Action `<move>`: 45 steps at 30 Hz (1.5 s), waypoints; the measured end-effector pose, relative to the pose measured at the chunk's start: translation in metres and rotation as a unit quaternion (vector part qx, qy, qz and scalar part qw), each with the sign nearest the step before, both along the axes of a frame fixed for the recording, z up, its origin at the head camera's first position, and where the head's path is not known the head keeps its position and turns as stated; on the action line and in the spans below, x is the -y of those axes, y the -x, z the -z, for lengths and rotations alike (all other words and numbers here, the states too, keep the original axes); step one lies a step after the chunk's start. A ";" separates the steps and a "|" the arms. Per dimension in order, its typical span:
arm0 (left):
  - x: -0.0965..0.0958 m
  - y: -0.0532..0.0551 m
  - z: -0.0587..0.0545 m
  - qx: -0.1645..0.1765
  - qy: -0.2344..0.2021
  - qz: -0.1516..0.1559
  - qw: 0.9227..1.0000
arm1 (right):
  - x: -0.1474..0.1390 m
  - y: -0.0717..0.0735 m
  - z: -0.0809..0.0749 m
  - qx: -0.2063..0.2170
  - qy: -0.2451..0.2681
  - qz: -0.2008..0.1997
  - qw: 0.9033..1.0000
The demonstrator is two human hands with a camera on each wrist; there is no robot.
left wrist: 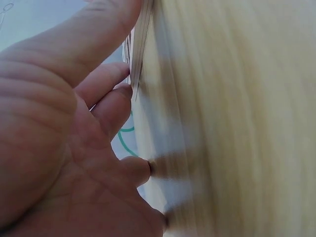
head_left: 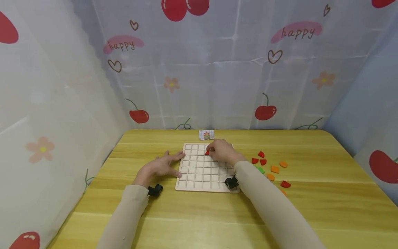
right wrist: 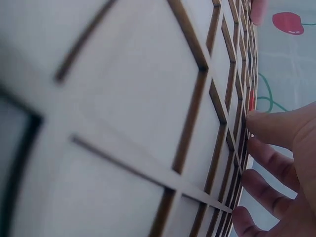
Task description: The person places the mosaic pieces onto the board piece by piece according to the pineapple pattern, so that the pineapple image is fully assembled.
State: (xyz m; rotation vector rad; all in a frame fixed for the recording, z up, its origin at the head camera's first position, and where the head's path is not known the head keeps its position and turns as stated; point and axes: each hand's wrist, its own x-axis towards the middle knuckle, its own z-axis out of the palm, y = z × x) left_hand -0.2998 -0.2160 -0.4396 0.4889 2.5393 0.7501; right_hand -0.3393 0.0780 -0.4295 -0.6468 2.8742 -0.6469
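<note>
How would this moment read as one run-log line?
left hand: touching grid board, left edge | right hand: at red piece, board's far side, grip unclear | loose pieces: right of board

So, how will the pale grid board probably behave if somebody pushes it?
The pale grid board is probably stiff, as it lies flat with straight edges. Being thin and broad, it would likely slide rather than tip. The left hand touching its edge may resist a sideways push.
</note>
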 end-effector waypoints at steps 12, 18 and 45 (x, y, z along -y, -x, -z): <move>0.001 -0.001 -0.001 0.002 -0.009 -0.001 1.000 | -0.022 -0.006 -0.013 0.018 0.023 -0.048 0.998; 0.001 0.000 0.000 -0.005 -0.002 0.001 1.000 | -0.065 -0.007 -0.026 0.004 0.011 -0.060 0.998; -0.001 -0.003 -0.002 0.004 -0.012 -0.002 1.000 | -0.203 -0.017 -0.014 0.009 -0.044 -0.073 0.996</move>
